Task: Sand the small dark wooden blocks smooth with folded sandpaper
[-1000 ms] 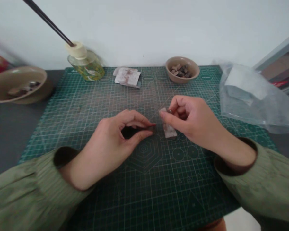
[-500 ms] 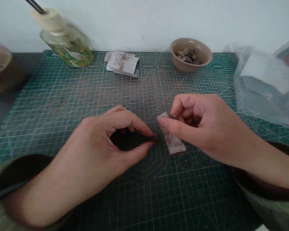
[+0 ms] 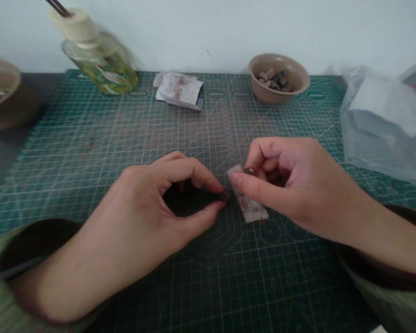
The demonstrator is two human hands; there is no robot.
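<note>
My left hand point(image 3: 152, 203) pinches a small dark brown piece point(image 3: 225, 195) between thumb and index finger; its exact shape is hard to make out. Close to its right, my right hand point(image 3: 287, 180) grips a whitish strip of sandpaper point(image 3: 251, 206) smeared with brown dust. The right thumb presses on the strip's upper end, and the strip slants down toward me. By the right index finger shows a dark rounded spot that I cannot identify. The small piece is at the strip's left edge; whether they touch is unclear. Both hands are above the green cutting mat point(image 3: 131, 125).
At the back stand a diffuser bottle point(image 3: 107, 69) with dark sticks, dusty white sheets point(image 3: 180, 90) and a brown bowl point(image 3: 263, 92) of small brown and grey pieces. A second bowl point(image 3: 7, 111) is at far left. A clear plastic bag point(image 3: 374, 143) lies at right.
The view has shifted slightly, so the background sits a little farther right. The left fingertips and small piece have moved very slightly; both grips are the same.
</note>
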